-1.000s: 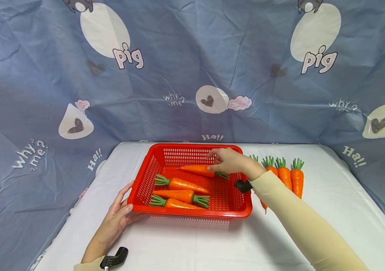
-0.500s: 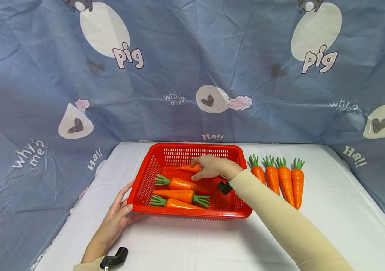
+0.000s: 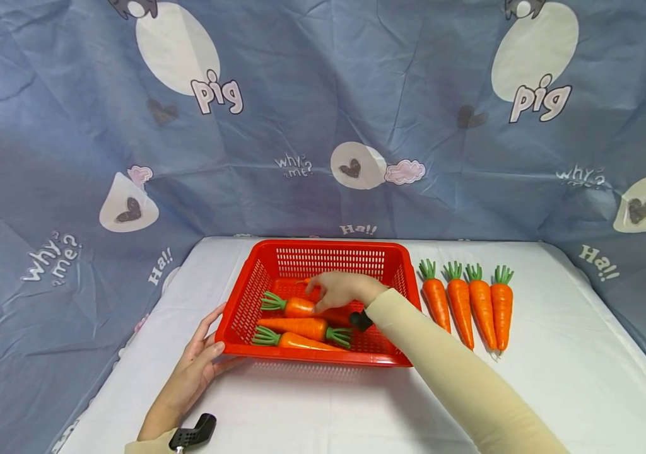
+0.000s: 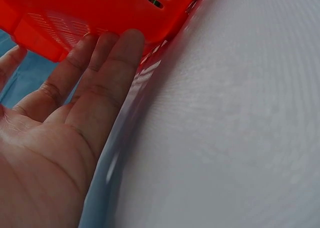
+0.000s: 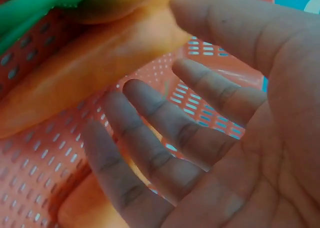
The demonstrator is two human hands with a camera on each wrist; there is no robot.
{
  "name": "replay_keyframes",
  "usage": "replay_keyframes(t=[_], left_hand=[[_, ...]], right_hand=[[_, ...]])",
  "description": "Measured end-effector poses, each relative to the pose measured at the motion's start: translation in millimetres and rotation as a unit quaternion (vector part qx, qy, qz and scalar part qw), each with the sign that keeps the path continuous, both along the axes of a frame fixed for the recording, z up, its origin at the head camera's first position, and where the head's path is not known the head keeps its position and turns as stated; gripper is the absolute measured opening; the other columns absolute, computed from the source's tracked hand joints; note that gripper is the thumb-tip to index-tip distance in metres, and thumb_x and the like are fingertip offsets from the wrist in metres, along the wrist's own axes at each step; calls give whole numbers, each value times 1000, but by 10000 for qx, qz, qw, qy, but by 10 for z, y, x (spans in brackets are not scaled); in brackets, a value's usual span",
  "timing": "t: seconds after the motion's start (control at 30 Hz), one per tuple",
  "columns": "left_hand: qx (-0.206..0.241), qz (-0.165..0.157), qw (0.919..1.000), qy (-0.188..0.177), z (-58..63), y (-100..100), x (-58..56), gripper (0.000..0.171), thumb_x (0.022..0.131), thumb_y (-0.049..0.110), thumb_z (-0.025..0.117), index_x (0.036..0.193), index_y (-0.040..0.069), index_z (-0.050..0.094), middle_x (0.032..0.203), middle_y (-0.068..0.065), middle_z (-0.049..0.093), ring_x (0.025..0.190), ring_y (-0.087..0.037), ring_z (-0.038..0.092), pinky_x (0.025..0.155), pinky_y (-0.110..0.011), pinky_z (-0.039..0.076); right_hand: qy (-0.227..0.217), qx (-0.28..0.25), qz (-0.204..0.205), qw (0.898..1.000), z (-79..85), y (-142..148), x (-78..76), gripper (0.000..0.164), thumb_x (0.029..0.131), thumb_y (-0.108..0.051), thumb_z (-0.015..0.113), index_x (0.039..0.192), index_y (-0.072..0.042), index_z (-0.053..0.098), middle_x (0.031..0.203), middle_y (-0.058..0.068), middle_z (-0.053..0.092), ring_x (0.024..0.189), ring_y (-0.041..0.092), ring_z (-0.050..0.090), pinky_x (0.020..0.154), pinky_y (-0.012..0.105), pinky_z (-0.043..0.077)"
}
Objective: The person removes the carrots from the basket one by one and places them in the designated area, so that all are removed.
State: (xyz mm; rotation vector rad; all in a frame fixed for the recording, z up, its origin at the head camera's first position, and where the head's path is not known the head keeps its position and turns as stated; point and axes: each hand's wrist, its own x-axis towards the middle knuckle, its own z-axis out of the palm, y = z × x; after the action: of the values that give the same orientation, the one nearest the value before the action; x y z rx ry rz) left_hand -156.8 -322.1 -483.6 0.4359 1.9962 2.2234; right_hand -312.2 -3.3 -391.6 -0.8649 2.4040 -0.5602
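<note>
1. Far left on my head view: blue-grey printed cloth (image 3: 67,189). It hangs down this side and runs across the back; "why me?", "pig" and "Ha!!" lettering readable.
2. Next, a black wrist device (image 3: 198,430) at the cuff of my left hand (image 3: 187,375). Left hand grips the basket's near-left corner: thumb on the rim, other fingers against the outside and underneath.
3. Red basket (image 3: 317,357) on the white-covered tabletop (image 3: 300,410), perforated walls, wide side toward me.
4. Four carrots inside. Back carrot (image 3: 307,280): mostly covered by my right hand, only the tip end shows. Second carrot (image 3: 298,308): greens to the left, partly under the right hand. Third carrot (image 3: 294,326): greens to the right. Front carrot (image 3: 303,342): greens left, along the near wall.
5. Right hand (image 3: 341,290) over the basket, fingers spread, thumb well apart, holding nothing. I can't tell whether the thumb touches the second carrot. Pale sleeve (image 3: 453,366) crosses the right rim.
6. Right of the basket, four more carrots (image 3: 460,309) side by side on the tabletop, greens pointing away from me, tips nearer.
</note>
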Motion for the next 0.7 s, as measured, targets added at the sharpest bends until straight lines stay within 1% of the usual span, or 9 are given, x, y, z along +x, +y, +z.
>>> replay_keyframes(t=[0.13,0.27,0.4,0.6,0.7], left_hand=[[-2,-11,10000,5,-1,-2,-1,69,113,9,41,174,24,13,154,9,54,133,-12,66,102,-34,61],[-5,-21,10000,19,-3,-3,-2,69,113,9,41,174,25,12,156,8,52,134,-12,66,103,-34,61],[-14,-18,10000,39,-4,-3,-1,69,113,9,41,174,24,13,155,8,53,134,-12,66,102,-34,61],[-4,-4,10000,-3,4,3,1,68,113,9,41,173,24,13,153,9,55,131,-12,67,102,-34,61],[-17,15,10000,-16,14,9,4,68,113,9,41,173,24,14,153,10,55,131,-11,67,102,-34,61]], right_hand=[[-58,116,37,9999,-39,-32,-11,40,97,-22,79,135,-15,67,126,7,69,110,18,64,100,34,53],[-142,107,43,9998,-52,-52,-18,41,97,-22,79,135,-15,66,127,8,68,111,19,63,101,35,52],[-211,109,54,9997,-59,-68,-32,43,98,-22,78,139,-15,65,132,9,68,115,21,63,105,38,53],[-334,56,51,9994,-72,-76,-42,51,99,-22,76,148,-13,60,139,11,65,120,23,63,110,40,51],[-391,58,27,9992,-78,-75,-46,52,100,-22,76,149,-13,59,141,11,64,123,24,63,112,41,50]])
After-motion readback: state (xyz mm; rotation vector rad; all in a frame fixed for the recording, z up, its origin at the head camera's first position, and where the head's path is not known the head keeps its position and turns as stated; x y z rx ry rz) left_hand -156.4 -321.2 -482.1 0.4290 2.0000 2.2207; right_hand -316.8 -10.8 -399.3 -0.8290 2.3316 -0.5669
